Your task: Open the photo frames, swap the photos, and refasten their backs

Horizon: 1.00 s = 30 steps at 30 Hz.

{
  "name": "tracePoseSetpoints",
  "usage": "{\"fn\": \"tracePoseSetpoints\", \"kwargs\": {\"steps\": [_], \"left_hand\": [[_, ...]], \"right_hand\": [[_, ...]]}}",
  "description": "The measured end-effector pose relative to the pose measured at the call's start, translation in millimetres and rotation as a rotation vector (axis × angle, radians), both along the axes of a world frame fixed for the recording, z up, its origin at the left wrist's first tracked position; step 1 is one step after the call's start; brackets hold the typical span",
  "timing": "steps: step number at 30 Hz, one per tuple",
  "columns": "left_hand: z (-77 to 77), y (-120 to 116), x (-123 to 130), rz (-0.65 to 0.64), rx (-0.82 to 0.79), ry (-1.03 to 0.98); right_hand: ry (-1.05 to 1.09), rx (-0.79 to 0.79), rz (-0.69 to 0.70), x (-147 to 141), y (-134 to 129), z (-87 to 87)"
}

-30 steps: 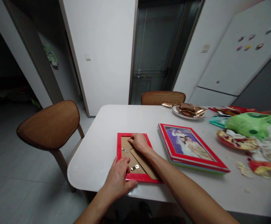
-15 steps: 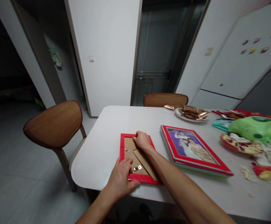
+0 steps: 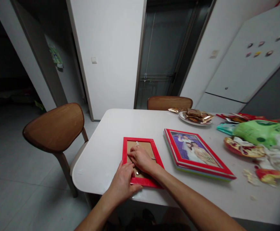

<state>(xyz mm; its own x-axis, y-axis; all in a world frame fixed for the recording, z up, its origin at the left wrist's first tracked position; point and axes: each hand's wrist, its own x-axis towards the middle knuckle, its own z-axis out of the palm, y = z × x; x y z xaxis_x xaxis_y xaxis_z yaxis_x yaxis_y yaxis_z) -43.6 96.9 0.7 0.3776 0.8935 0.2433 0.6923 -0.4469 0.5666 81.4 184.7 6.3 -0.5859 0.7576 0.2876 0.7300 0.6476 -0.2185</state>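
A red picture frame point(image 3: 158, 153) lies face down on the white table, its brown backing board point(image 3: 148, 147) upward. Near the lower left corner, my left hand point(image 3: 123, 179) grips the frame, with the fingers over the left side and the thumb along the near edge. My right hand point(image 3: 141, 157) lies across the backing, fingers bunched at its left edge; what is under the fingertips is hidden. Small metal clips show at the top point(image 3: 137, 143), at the right point(image 3: 153, 158) and, partly covered, near the bottom.
Right of my hands lies a stack of frames, a red one with a wedding photo point(image 3: 194, 149) on top. Farther right are a plate of gold-wrapped packets point(image 3: 195, 117), a green tissue pack point(image 3: 262, 131) and fruit peel point(image 3: 242, 147). A wooden chair point(image 3: 55, 128) stands left.
My right hand has moved from the top edge of the frame down and left to the left side of the backing. The top and right clips now show. My left hand stays at its corner.
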Motion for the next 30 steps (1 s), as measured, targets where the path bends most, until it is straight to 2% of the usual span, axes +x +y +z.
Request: {"fn": "tracePoseSetpoints", "kwargs": {"steps": [5, 9, 17, 23, 30], "left_hand": [[-0.2, 0, 1, 0.013, 0.03, 0.004], [2.2, 0, 1, 0.009, 0.047, -0.004], [-3.4, -1, 0, 0.016, 0.038, -0.025], [-2.6, -1, -1, 0.015, 0.045, -0.028], [0.5, -4, -1, 0.01, 0.03, -0.003]], "right_hand": [[0.048, -0.01, -0.008, 2, -6, 1.9], [0.166, -0.02, 0.039, 14, -25, 6.5], [0.073, -0.034, 0.16, 46, -70, 13.3], [0.04, -0.017, 0.217, 52, -79, 19.0], [0.005, 0.016, 0.191, 55, -86, 12.4]]}}
